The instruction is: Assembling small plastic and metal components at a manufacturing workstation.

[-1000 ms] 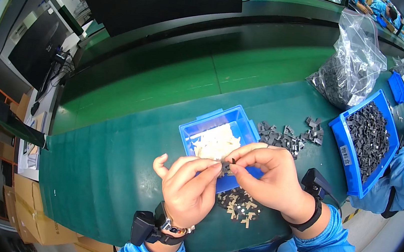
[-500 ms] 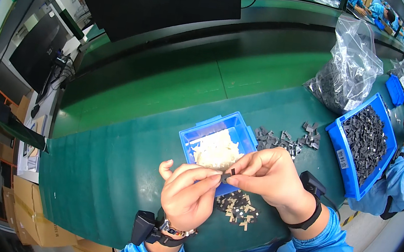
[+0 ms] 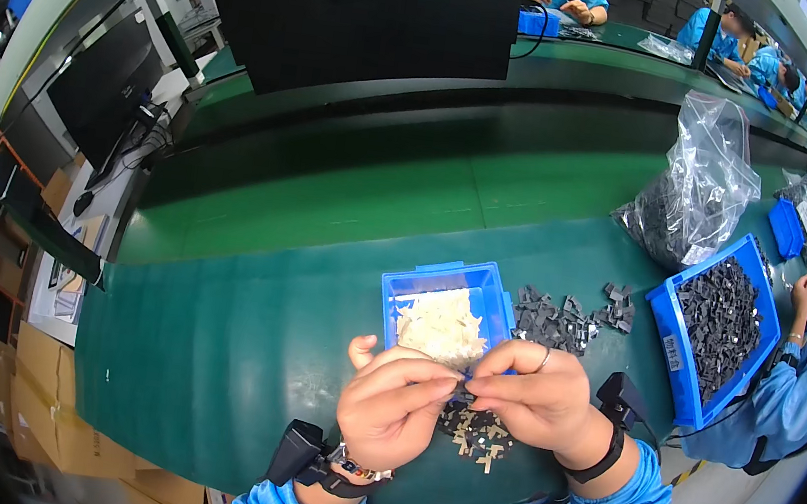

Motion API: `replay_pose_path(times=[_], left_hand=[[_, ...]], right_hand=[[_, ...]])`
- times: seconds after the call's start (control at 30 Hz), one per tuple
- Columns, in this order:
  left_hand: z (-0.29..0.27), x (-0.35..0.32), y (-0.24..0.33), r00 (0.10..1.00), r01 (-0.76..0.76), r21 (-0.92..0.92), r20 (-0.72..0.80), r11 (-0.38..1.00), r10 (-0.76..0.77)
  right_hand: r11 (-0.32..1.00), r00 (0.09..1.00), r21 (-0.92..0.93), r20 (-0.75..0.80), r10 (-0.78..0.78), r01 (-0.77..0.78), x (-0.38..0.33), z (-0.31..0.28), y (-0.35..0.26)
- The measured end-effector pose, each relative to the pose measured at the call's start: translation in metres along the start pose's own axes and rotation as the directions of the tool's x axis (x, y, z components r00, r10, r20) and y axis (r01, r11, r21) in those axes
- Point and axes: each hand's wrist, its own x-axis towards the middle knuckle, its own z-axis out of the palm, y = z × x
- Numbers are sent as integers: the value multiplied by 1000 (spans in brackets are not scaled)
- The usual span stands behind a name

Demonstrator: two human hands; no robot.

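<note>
My left hand (image 3: 394, 407) and my right hand (image 3: 536, 399) meet fingertip to fingertip over the near side of the small blue bin. Pinched between them is a small black plastic part (image 3: 464, 391), mostly covered by the fingers. Cream-coloured pieces (image 3: 440, 325) fill the small blue bin (image 3: 400, 283) just beyond. Under and beside my hands lies a pile of black parts with cream pieces (image 3: 481, 438) on the table. Loose dark plastic parts (image 3: 556, 323) are scattered right of the bin, past my right hand.
A large blue tray (image 3: 664, 319) full of black parts stands at the right, near a co-worker's arm (image 3: 789, 350). Behind it slumps a clear bag (image 3: 699, 183) of dark parts. A black monitor panel (image 3: 371, 21) hangs over the green table (image 3: 210, 349). Cardboard boxes (image 3: 68, 402) stand lower left.
The view has tilted up, so the scene sits lower. My fingertips have drawn closer together around the black part, which is now more hidden.
</note>
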Motion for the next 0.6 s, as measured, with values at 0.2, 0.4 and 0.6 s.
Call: replay_pose_path(times=[0.2,0.4,0.6], left_hand=[[2,-1,1,1000,-18,41,-11,999,19],[1,-3,1,999,-27,57,-17,998,28],[0,-3,-1,987,-163,177,23,971,161]], right_hand=[[978,996,-199,63,-56,67,0,4,3],[978,996,-185,25,-88,91,-2,11,6],[977,992,-176,13,-123,124,-4,13,5]])
